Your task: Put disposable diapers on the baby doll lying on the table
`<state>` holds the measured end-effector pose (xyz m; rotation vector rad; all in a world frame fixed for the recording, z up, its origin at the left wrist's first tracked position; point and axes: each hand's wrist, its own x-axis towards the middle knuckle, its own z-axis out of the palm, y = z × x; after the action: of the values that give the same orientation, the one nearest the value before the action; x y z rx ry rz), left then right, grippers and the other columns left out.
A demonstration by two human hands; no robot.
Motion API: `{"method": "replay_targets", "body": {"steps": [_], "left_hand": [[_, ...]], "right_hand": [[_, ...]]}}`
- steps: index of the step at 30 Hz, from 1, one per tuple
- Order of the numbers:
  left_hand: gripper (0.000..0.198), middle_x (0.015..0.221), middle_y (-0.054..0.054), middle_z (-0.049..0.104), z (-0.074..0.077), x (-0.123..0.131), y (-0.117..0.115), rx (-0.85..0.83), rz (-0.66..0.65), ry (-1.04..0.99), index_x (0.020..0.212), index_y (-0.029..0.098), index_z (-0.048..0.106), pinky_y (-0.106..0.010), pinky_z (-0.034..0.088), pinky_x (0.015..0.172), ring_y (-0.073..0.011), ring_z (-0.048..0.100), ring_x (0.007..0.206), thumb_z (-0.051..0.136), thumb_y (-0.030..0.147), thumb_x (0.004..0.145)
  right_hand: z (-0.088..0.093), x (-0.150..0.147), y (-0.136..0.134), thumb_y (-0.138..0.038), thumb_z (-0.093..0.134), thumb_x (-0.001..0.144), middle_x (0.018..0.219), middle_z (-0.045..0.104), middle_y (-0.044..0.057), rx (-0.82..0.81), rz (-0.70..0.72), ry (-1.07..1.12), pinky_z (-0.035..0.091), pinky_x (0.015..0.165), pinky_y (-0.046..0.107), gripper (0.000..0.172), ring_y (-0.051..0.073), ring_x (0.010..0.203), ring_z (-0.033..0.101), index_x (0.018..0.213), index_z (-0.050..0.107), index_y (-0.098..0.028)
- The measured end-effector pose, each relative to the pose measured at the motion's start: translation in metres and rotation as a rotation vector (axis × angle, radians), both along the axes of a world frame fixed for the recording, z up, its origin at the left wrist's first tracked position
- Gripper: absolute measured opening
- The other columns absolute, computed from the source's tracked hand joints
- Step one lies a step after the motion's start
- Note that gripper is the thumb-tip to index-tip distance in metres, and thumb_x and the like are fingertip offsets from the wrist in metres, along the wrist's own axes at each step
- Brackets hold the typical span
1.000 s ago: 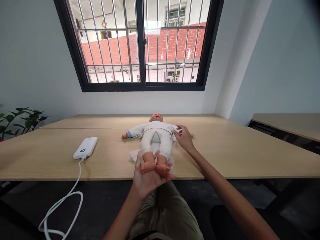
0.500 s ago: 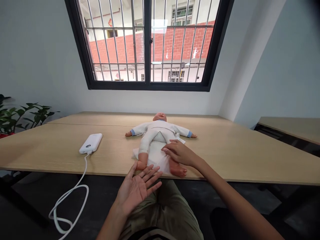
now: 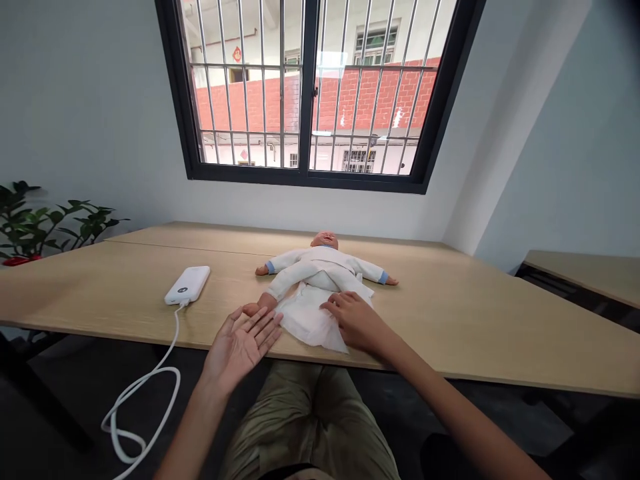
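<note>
A baby doll (image 3: 313, 263) in a white outfit with blue cuffs lies on its back, head toward the window and legs spread. Between its legs a thin white diaper (image 3: 313, 327) is spread on the table. My left hand (image 3: 240, 350) is palm up and open beside the doll's foot (image 3: 260, 305), fingertips near the diaper's edge. Palm down, my right hand (image 3: 357, 320) lies over the diaper's right side, its fingers loosely bent and apart, seemingly holding nothing. It hides the doll's other lower leg and foot.
A white power bank (image 3: 187, 285) sits on the left of the wooden table (image 3: 475, 320), its white cable (image 3: 173, 373) hanging over the front edge. A potted plant (image 3: 50, 220) stands at far left. Behind the table is a barred window (image 3: 305, 100).
The doll's legs have spread wider, showing more of the diaper. My left hand has moved left with the foot beside it; my right hand has lowered slightly. The view has shifted.
</note>
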<state>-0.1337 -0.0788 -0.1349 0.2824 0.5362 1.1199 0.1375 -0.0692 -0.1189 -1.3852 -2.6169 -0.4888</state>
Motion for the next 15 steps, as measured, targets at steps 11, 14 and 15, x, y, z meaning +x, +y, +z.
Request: {"method": "replay_targets", "body": {"steps": [11, 14, 15], "left_hand": [[0.028, 0.115, -0.009, 0.068, 0.005, 0.008, 0.032, 0.992, 0.368, 1.087, 0.107, 0.018, 0.068, -0.039, 0.044, 0.104, -0.0262, 0.060, 0.115, 0.061, 0.031, 0.083], [0.036, 0.123, -0.008, 0.064, 0.015, 0.022, 0.068, 1.292, 0.317, 1.286, 0.114, 0.020, 0.066, -0.041, 0.039, 0.108, -0.0256, 0.053, 0.122, 0.057, 0.021, 0.079], [0.042, 0.124, -0.007, 0.064, 0.018, 0.030, 0.082, 1.347, 0.284, 1.320, 0.116, 0.020, 0.065, -0.040, 0.040, 0.107, -0.0256, 0.053, 0.122, 0.058, 0.018, 0.074]], "right_hand": [[0.036, 0.030, 0.034, -0.016, 0.048, 0.083, 0.096, 0.061, 0.008, -0.052, 0.021, 0.577, 0.041, 0.080, 0.031, 0.013, 0.021, 0.088, 0.055, 0.092, 0.057, -0.017], [0.043, 0.046, 0.060, -0.020, 0.047, 0.081, 0.093, 0.063, 0.004, -0.161, 0.068, 0.810, 0.043, 0.081, 0.031, 0.013, 0.020, 0.089, 0.055, 0.087, 0.058, -0.018], [0.044, 0.048, 0.068, -0.023, 0.048, 0.080, 0.092, 0.063, 0.003, -0.216, 0.074, 0.903, 0.043, 0.080, 0.030, 0.013, 0.019, 0.088, 0.055, 0.086, 0.058, -0.018]]}}
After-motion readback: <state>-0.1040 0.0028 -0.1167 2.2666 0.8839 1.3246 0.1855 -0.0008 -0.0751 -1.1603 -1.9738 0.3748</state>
